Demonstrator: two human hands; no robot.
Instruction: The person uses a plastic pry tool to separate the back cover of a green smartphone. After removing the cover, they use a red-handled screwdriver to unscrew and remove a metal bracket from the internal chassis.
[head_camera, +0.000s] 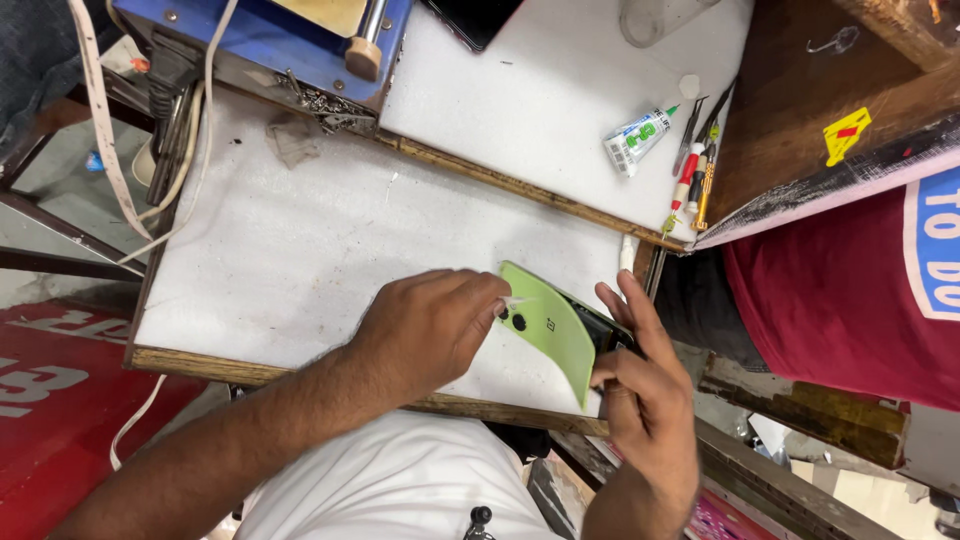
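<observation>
A light green phone back cover with two dark camera holes stands lifted off a dark phone body near the front edge of the white work board. My left hand pinches a thin pale pick at the cover's upper left corner. My right hand grips the phone body from the right side, fingers wrapped around its edge.
A glue tube and several small tools lie at the board's back right. A blue machine with cables stands at the back left. A person in a dark red shirt sits to the right beside a wooden shelf.
</observation>
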